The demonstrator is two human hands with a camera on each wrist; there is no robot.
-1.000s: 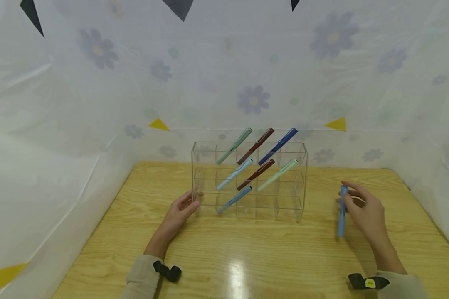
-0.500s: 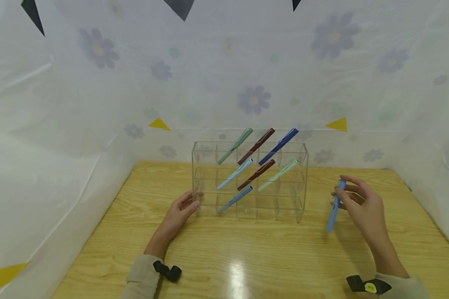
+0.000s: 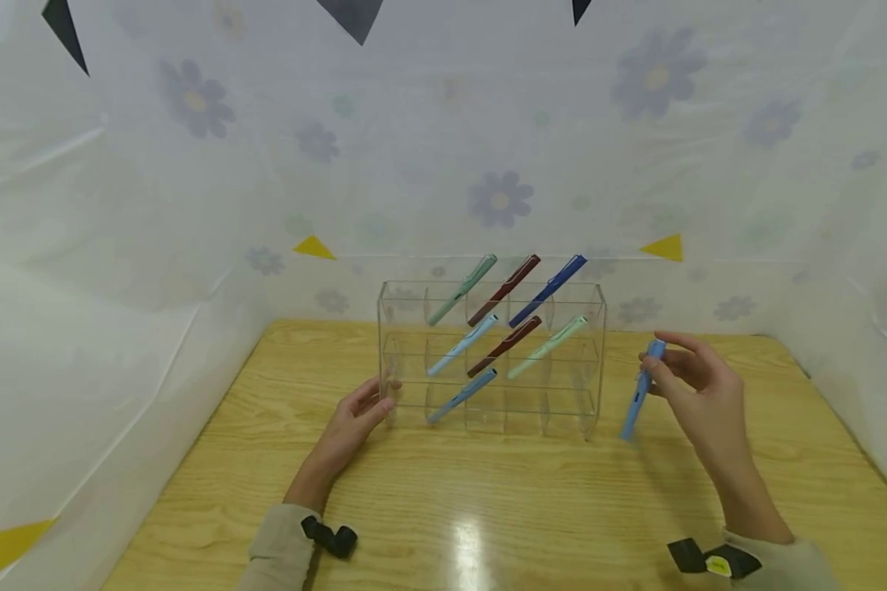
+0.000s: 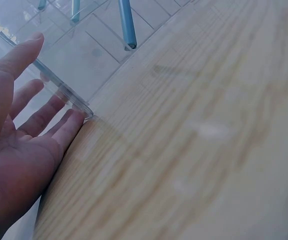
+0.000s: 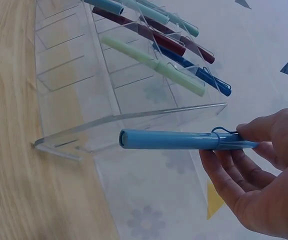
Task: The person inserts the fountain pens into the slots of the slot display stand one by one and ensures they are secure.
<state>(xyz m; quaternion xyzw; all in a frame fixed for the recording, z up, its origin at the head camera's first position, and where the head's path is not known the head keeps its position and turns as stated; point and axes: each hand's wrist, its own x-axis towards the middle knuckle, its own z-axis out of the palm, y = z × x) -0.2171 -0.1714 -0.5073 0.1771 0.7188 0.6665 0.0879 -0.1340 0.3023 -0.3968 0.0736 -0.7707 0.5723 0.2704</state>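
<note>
A clear acrylic pen rack (image 3: 571, 400) with tiers of small compartments stands on the wooden table. My left hand (image 3: 355, 419) holds its left side panel, thumb at the front edge and fingers at the outer side. Right of the rack, my right hand (image 3: 698, 394) pinches a blue fountain pen (image 5: 169, 140) near its clip end, the other end slanting down and left. Slanted in the top tier are a green pen (image 3: 464, 289), a dark red pen and a dark blue pen (image 3: 549, 290). The middle tier bears light blue, dark red and pale green pens (image 3: 549, 347); one blue pen (image 3: 462, 396) lies in the bottom tier.
The wooden table (image 3: 414, 509) reaches back to a white flower-print sheet (image 3: 414, 164) that also hangs at both sides. Yellow triangles (image 3: 663, 247) mark the sheet. Compartments at the rack's left and right ends hold no pens.
My right hand has moved left and slightly away from me with the blue pen, closer to the rack, and the pen has tilted more. My left hand and the rack have stayed put.
</note>
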